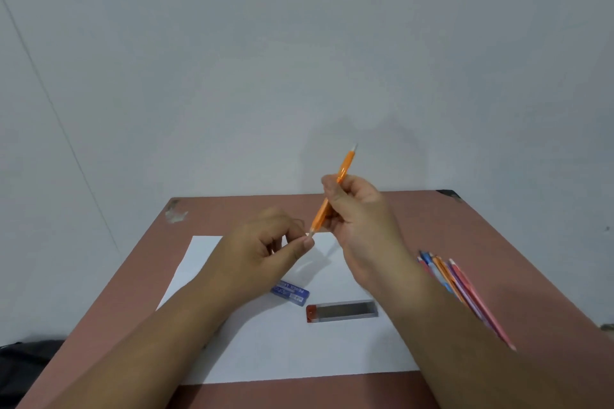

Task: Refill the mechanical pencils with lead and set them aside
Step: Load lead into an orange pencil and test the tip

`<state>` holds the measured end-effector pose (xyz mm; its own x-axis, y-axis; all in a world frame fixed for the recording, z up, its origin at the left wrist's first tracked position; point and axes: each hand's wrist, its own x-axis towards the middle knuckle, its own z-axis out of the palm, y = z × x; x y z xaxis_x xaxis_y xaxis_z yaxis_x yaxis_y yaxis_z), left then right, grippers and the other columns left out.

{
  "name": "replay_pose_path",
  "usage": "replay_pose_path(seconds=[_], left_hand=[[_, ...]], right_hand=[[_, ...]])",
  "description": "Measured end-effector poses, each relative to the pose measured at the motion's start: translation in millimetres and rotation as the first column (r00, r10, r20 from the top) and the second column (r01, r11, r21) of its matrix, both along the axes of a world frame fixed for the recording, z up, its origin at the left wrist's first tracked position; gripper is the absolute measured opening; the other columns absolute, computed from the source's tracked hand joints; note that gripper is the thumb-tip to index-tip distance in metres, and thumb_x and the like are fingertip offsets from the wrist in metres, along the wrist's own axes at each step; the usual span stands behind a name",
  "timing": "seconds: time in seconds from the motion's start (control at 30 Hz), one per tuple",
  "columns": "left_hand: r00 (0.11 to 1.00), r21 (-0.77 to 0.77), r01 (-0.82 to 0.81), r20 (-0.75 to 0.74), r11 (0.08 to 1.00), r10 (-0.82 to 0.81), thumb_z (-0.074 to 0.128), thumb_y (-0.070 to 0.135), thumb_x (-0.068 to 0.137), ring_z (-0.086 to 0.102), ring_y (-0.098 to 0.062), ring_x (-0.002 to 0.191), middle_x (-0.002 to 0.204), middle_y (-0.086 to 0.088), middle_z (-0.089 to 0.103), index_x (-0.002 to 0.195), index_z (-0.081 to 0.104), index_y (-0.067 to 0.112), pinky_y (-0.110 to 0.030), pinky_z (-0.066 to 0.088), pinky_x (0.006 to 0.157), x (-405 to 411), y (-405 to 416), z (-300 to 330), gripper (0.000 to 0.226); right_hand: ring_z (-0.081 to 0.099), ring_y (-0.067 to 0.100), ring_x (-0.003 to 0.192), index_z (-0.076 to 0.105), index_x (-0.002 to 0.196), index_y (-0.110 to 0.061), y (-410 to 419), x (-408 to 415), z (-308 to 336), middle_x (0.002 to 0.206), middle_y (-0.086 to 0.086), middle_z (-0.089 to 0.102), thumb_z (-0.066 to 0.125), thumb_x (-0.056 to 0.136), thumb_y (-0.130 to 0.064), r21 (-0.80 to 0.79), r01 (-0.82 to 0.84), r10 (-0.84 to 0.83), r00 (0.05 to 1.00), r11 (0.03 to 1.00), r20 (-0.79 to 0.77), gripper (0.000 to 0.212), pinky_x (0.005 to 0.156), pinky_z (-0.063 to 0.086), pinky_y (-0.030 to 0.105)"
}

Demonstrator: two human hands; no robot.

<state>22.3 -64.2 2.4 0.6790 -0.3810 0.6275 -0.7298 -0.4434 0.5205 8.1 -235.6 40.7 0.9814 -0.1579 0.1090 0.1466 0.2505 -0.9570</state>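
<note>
Orange pencil [335, 191] — right hand [357, 209] grips | left hand [265, 249] pinches end

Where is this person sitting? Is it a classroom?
Probably a plain desk at home or school; I can't tell which. A brown table stands against a bare wall, with white paper and mechanical pencils.

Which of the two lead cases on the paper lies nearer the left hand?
The blue lead case, just beside the left hand's wrist; the red-capped grey case lies farther toward the right.
</note>
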Motion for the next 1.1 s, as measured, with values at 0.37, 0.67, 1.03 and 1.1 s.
replay_pose_path(seconds=[0.37,0.67,1.03,1.1], left_hand=[[1.000,0.265,0.009,-0.019,0.964,-0.005,0.031,0.071,0.096,0.057,-0.001,0.088,0.088,0.021,0.064,0.094,0.069,0.034,-0.027,0.051,0.073,-45,-60,40,0.054],[0.992,0.559,0.128,-0.086,0.819,-0.096,0.037,0.073,0.094,0.043,-0.008,0.120,0.134,0.013,0.055,0.135,0.056,0.034,-0.034,0.043,0.102,-73,-130,14,0.059],[0.994,0.621,0.106,-0.064,0.777,-0.085,0.035,0.074,0.094,0.041,-0.008,0.126,0.141,0.011,0.051,0.142,0.050,0.032,-0.031,0.038,0.108,-78,-138,-1,0.066],[0.994,0.605,0.113,-0.069,0.788,-0.089,0.037,0.073,0.094,0.038,-0.006,0.130,0.145,0.012,0.048,0.145,0.048,0.032,-0.027,0.035,0.109,-80,-136,1,0.066]], right_hand=[[0.071,0.006,0.076,0.063,0.117,-0.036,-78,-66,37,0.095,-0.010,0.071,0.071,0.094,-0.036,-0.666,0.183,-0.202,0.978,0.724,0.049,0.025,0.067,0.057,0.022],[0.069,0.014,0.090,0.079,0.106,-0.016,-159,-114,6,0.101,0.002,0.076,0.068,0.095,-0.028,-0.945,0.080,-0.428,0.901,0.317,-0.067,0.020,0.081,0.054,0.029],[0.063,0.000,0.084,0.074,0.124,-0.023,-170,-116,-20,0.115,-0.004,0.075,0.073,0.091,-0.029,-0.919,0.013,-0.377,0.914,0.394,-0.148,0.033,0.079,0.046,0.016],[0.059,-0.004,0.077,0.075,0.122,-0.023,-172,-115,-23,0.111,-0.006,0.076,0.070,0.094,-0.032,-0.927,0.017,-0.360,0.924,0.375,-0.129,0.029,0.069,0.042,0.012]])
